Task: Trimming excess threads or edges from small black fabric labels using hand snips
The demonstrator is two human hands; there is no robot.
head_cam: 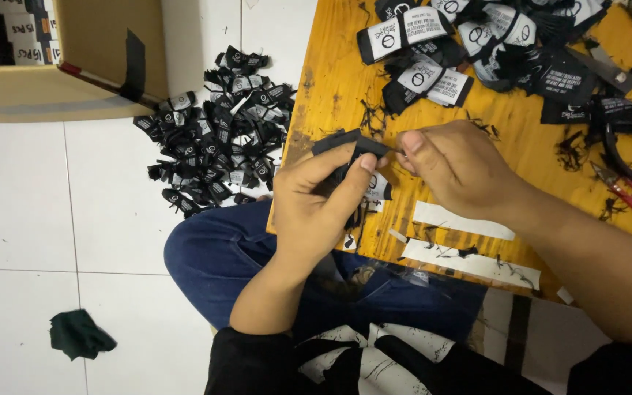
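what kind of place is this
Probably a small garment-label workshop set up on a floor: a low wooden board strewn with black fabric labels, a heap of labels on the white tiles, and a cardboard box.

Blue jeans (221,256), black printed shirt (374,366)

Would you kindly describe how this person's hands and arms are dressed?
Both the left hand and the right hand are bare, with no gloves, rings or watch in view. The forearms are uncovered too. Black sleeves begin near the elbows, part of a black top with a white pattern.
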